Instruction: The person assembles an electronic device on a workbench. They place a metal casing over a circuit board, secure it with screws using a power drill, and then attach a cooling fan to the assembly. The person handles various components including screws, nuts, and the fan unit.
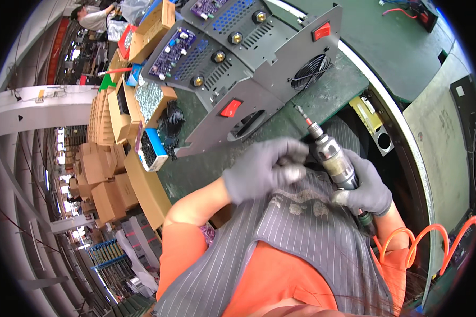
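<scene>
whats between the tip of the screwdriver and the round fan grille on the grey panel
Nothing: in the head view only bare green bench top separates the screwdriver, held in the right hand, from the fan grille.

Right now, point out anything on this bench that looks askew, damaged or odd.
Nothing looks damaged or spilled. The grey metal chassis stand in a row on the green bench. The right hand holds a pneumatic screwdriver; the left hand is closed beside it.

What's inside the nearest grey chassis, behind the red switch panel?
Through the round cutout of the nearest grey chassis, only dark interior shows. A purple circuit board sits on top. The rest is covered by sheet metal.
</scene>
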`<move>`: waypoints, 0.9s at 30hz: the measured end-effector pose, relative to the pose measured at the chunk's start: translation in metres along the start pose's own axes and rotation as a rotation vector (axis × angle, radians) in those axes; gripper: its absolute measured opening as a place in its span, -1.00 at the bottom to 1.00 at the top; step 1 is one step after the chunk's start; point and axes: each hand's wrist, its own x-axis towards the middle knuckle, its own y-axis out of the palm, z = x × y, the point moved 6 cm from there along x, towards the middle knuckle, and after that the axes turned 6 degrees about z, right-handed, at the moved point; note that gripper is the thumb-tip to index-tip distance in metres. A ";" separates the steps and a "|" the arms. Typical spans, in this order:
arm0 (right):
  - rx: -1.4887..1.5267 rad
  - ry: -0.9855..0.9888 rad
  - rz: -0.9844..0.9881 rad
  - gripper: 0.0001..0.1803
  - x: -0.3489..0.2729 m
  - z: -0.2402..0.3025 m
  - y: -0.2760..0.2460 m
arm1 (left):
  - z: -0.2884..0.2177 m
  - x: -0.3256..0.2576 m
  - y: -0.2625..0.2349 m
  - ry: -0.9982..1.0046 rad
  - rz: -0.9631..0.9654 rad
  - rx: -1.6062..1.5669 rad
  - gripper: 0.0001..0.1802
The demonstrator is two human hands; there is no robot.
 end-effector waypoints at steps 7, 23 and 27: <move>-0.033 -0.070 -0.084 -0.07 0.009 0.010 -0.017 | -0.157 0.012 -0.070 0.469 -0.433 1.224 -0.61; 0.008 -0.039 -0.013 -0.09 0.025 0.009 -0.015 | -0.104 0.085 -0.105 -0.380 0.144 0.957 -0.58; -0.023 -0.084 0.008 -0.08 0.028 0.011 -0.018 | -0.102 0.084 -0.108 -0.385 0.135 0.970 -0.56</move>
